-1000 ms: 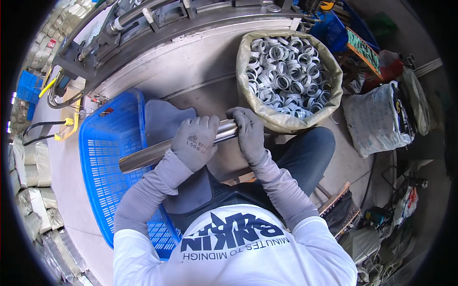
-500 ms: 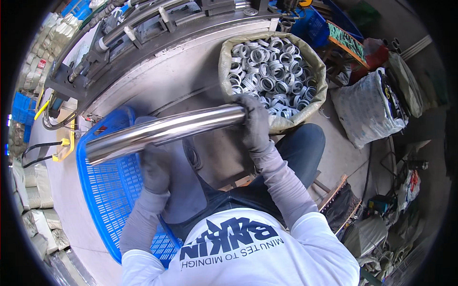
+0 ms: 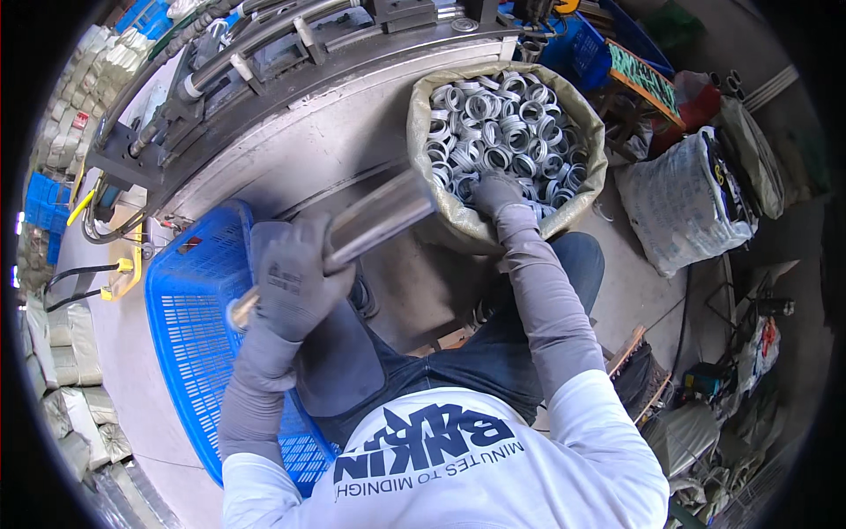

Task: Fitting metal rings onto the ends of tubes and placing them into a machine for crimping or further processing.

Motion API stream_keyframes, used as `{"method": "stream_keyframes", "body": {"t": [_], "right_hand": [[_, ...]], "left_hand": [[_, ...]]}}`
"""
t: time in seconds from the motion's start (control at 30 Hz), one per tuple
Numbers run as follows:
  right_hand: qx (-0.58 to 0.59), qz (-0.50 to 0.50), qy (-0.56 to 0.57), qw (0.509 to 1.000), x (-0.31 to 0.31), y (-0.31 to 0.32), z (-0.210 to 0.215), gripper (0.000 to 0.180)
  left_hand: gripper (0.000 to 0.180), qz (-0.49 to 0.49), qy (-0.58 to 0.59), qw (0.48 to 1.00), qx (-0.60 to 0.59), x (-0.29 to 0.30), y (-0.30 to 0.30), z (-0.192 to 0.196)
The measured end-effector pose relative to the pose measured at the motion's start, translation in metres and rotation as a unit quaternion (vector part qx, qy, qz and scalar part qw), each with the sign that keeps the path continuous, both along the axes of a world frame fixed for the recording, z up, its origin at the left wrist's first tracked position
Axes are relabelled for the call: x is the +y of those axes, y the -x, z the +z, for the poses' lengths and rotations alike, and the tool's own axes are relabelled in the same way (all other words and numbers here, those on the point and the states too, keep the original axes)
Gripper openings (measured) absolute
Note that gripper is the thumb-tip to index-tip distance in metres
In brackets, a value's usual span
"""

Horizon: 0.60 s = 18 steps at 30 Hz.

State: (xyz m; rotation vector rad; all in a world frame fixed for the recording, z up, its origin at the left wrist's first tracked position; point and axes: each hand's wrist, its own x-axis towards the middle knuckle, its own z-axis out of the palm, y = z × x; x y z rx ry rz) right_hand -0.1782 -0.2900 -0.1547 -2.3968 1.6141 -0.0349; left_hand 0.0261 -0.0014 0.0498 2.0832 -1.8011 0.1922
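Observation:
My gloved left hand (image 3: 300,275) is wrapped round a shiny metal tube (image 3: 383,219), which slants up to the right and is blurred by motion. Below that hand a tan, round-ended piece (image 3: 243,310) sticks out; whether it belongs to the tube I cannot tell. My gloved right hand (image 3: 499,192) reaches over the near rim of a woven sack (image 3: 421,145), down among many loose grey rings (image 3: 515,137). The rings hide its fingertips, so its grip does not show.
A blue slotted plastic basket (image 3: 176,309) stands at my left, beside a grey pad (image 3: 339,375) over my leg. Beyond lies a machine bench with rods and clamps (image 3: 256,75). To the right are a filled white sack (image 3: 674,207) and a board with green markings (image 3: 643,79).
My right hand has let go of the tube's right end and moved into the sack of rings. The tube has tilted up more steeply, and my left hand has risen with it.

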Motion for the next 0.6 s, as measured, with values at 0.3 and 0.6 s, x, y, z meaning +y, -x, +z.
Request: {"method": "stream_keyframes", "body": {"t": [0.3,0.6], "right_hand": [[-0.517,-0.028,-0.332,0.788,0.035,0.028,0.072,0.028],[-0.700,0.091,-0.460,0.539,0.081,0.029,0.108,0.050]], "left_hand": [[0.057,0.037,-0.067,0.997,0.010,0.012,-0.004,-0.034],[0.056,0.034,-0.043,0.998,0.017,0.016,-0.005,-0.035]]}}
